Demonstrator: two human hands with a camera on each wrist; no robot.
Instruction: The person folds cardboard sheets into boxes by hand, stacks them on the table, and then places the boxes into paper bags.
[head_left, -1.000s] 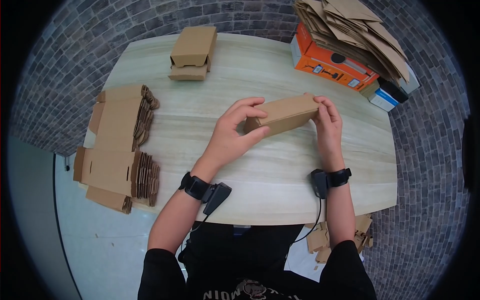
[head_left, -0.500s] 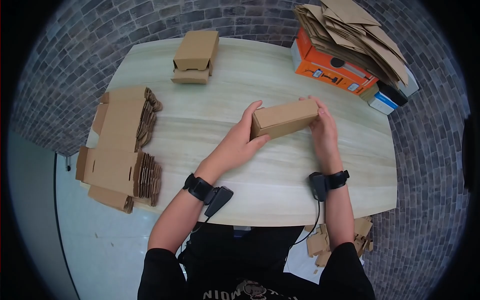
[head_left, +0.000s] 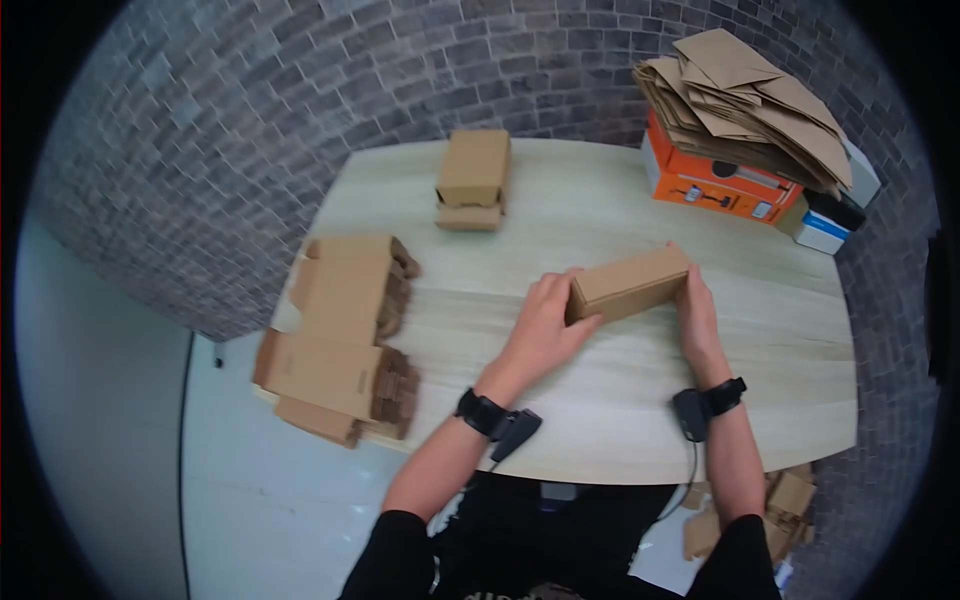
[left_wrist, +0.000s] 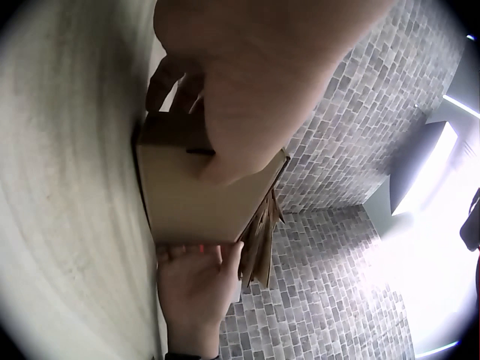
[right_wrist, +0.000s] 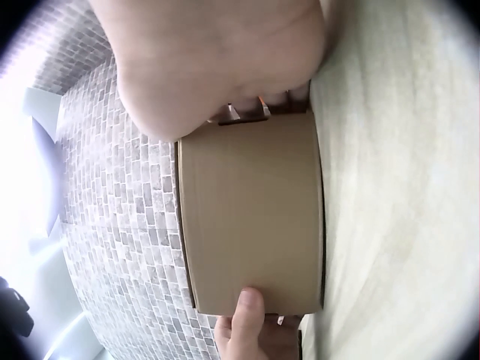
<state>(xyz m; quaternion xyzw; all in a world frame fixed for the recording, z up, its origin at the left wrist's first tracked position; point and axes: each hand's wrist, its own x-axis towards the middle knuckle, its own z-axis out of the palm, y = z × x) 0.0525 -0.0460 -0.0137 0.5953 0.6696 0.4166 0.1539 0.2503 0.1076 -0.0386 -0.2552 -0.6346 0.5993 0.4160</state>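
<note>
A closed brown cardboard box [head_left: 630, 282] lies lengthwise low over the table, between both hands. My left hand [head_left: 545, 325] grips its left end, thumb along the near side and fingers round the end. At the opposite end, my right hand [head_left: 700, 320] holds the box with its fingers reaching to the far corner. In the left wrist view, the left thumb lies on the long side of the box [left_wrist: 195, 199], and the right hand [left_wrist: 196, 289] shows at the far end. The right wrist view shows the left thumb [right_wrist: 249, 307] on the box's side; the right fingertips are partly hidden.
Flattened cardboard blanks [head_left: 335, 330] are stacked at the table's left edge. Another cardboard box [head_left: 475, 170] stands at the back. Brown folded cardboard [head_left: 750, 110] is piled on an orange box [head_left: 720, 192] at back right. Cardboard pieces [head_left: 790, 500] lie on the floor at right.
The left fingers have gone from the box's top to round its left end; the right fingers have slid from the top corner down to the right end. The head view has shifted.
</note>
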